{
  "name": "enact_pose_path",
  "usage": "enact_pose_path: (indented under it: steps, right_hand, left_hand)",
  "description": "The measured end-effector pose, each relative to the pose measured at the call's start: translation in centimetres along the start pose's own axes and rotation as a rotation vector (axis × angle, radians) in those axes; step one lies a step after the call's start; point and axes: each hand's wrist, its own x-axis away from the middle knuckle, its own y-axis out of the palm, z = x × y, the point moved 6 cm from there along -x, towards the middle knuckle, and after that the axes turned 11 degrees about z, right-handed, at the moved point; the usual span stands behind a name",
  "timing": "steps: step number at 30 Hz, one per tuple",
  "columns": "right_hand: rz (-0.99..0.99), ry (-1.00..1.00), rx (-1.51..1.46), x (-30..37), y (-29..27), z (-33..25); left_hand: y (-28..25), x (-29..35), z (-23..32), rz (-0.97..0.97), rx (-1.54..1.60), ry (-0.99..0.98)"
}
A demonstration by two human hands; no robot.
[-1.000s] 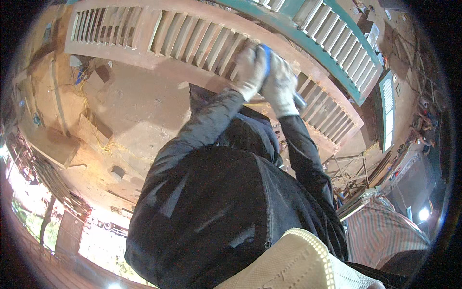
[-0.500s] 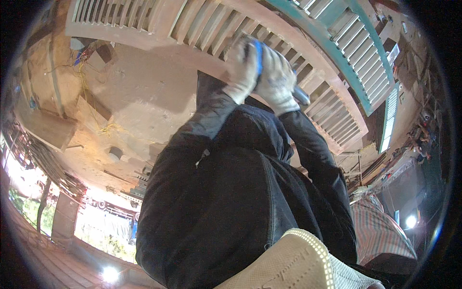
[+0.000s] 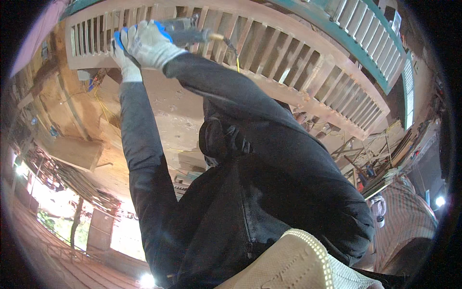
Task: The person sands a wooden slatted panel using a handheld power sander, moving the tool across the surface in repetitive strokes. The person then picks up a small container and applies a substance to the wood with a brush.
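Note:
Both my hands wear whitish gloves with blue patches, close together at the far left end of a long, bare, pinkish-brown louvred wooden panel (image 3: pixel 315 74). My right hand (image 3: pixel 151 45) is wrapped around a dark handheld power tool (image 3: pixel 188 36), whose cord leaves its rear end towards the right. My left hand (image 3: pixel 126 62) is closed at the tool's front, just left of the right hand. The tool's head, and whether it touches the panel, are hidden behind the gloves.
Beyond the panel at the far right lies a teal-edged louvred panel (image 3: pixel 386 82). A yellow cord (image 3: pixel 102 103) trails over the dusty floor at left, near a wooden board (image 3: pixel 77 153). Striped fabric (image 3: pixel 404 216) hangs at right.
Both hands and the power tool have moved left along the louvred panel, from its middle to its left end. My right arm now reaches across my body.

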Motion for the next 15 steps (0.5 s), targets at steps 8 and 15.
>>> enact_pose_path:
  steps: [8,15]
  right_hand:
    - [-0.014,0.138,-0.211,15.1,-11.0,4.2]
    - [-0.071,0.532,-0.158,27.1,-16.6,8.0]
  left_hand:
    - [-2.0,13.6,-11.6,0.068,-0.247,0.153]
    - [4.7,23.2,-15.6,-0.348,-0.69,0.423]
